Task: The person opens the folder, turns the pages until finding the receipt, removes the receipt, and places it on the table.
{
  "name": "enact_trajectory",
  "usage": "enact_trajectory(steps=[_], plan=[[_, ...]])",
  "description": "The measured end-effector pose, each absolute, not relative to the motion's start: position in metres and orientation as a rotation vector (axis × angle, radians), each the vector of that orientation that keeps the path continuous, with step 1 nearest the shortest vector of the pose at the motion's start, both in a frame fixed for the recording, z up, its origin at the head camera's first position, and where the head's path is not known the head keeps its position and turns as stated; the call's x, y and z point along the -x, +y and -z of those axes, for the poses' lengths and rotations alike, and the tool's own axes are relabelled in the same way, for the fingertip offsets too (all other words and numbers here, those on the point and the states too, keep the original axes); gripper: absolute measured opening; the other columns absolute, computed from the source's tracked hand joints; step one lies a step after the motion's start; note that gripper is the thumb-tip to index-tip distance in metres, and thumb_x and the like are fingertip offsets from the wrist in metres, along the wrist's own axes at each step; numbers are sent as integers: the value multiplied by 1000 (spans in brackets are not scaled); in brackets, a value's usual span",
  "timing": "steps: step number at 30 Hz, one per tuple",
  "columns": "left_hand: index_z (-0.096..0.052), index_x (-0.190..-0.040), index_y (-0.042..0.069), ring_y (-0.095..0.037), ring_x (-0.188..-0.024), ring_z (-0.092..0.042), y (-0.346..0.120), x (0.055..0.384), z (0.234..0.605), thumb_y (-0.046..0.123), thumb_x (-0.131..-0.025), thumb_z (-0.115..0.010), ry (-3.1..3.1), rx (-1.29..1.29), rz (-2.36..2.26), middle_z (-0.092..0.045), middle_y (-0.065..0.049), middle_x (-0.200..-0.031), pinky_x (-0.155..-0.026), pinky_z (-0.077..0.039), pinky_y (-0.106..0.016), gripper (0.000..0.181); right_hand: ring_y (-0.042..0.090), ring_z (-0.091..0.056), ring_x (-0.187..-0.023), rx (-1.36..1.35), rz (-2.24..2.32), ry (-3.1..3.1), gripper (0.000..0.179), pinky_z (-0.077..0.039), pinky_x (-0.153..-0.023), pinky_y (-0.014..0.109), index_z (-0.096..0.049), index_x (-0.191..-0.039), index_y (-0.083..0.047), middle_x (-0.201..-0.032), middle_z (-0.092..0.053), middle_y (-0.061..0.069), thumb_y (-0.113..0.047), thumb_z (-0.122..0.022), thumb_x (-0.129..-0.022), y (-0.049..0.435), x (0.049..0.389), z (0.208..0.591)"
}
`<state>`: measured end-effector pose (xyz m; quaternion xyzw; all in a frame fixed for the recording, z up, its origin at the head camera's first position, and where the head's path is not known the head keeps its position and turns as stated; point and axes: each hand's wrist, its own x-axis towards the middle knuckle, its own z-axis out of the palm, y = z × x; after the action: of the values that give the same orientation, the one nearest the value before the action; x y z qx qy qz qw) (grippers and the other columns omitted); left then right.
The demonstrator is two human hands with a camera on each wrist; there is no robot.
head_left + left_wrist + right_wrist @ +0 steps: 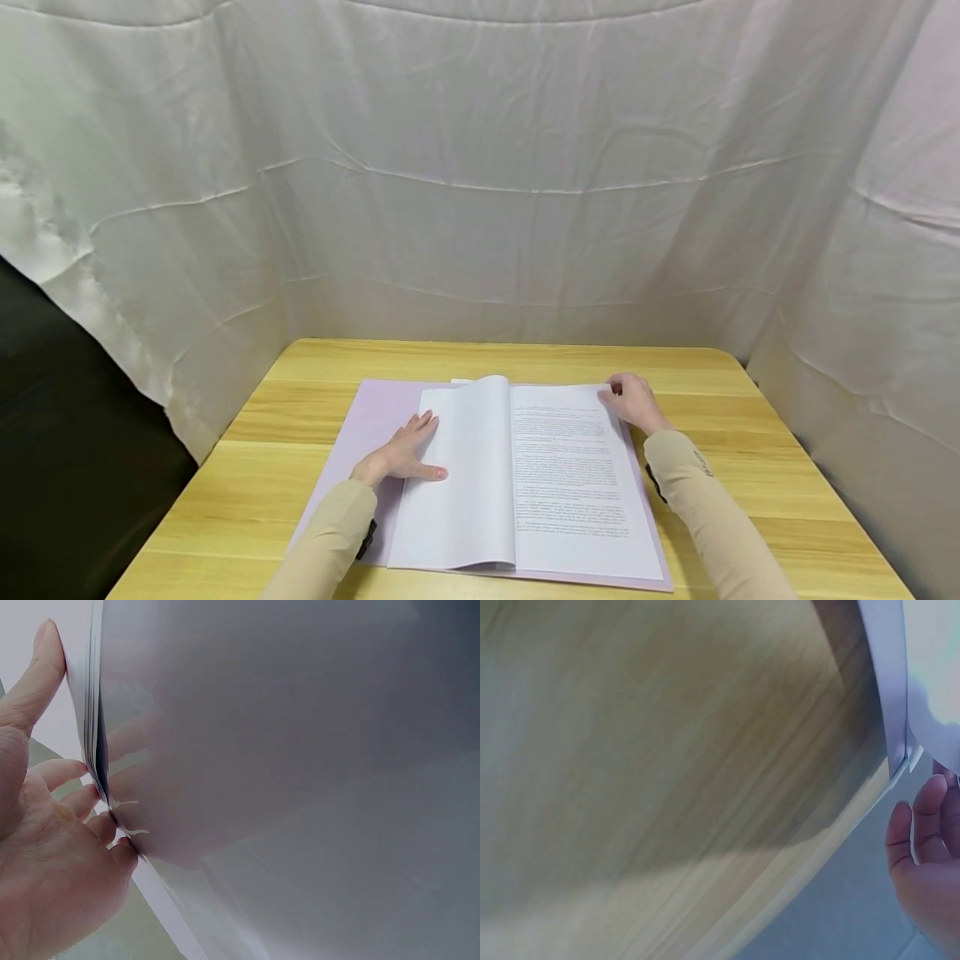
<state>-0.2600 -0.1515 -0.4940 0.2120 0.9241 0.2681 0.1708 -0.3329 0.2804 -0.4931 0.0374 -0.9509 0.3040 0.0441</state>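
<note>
A lilac folder lies spread out with a stack of pages in it. Its right side shows a printed page; over the left lie blank-looking turned pages, bulging near the spine. My left hand rests on the outer edge of these turned pages, thumb and fingers spread. In the left wrist view, the glossy page stack runs between the thumb and the other fingers. My right hand pinches the printed page's top right corner, its fingers bent; the right wrist view shows the page corner just above the fingertips.
The folder lies on a wooden table with rounded far corners. Pale grey cloth hangs behind and at both sides. A black area shows at the left. A small white tab sticks out at the folder's top.
</note>
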Motion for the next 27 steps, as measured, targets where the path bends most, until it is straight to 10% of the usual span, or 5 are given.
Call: enact_trajectory(steps=[8,16,27], plan=[[-20,-157,-7,-52,-154,-7,-152,260,494,43,-84,-79,2630,-608,-752,-10,-29,-167,-125,-9,-66,106,18,-47,-68,-131,-998,-2863,27,-35,-59,24,-62,-81,-1,-76,-60,10,-22,-63,-99,281,330,491],[-21,-157,-7,-51,-154,-7,-153,259,495,43,-84,-79,2633,-606,-748,-11,-28,-167,-126,-9,-65,106,36,-69,-101,-157,-1160,-2844,43,-58,-83,40,-63,-126,10,-115,-69,31,-24,-60,-101,277,324,487],[-20,-157,-7,-51,-154,-6,-152,261,495,45,-84,-78,2617,-610,-771,-9,-28,-167,-126,-8,-65,107,34,-73,-96,-231,-1400,-2819,44,-61,-73,32,-56,-132,12,-117,-68,35,-19,-60,-101,278,314,482]])
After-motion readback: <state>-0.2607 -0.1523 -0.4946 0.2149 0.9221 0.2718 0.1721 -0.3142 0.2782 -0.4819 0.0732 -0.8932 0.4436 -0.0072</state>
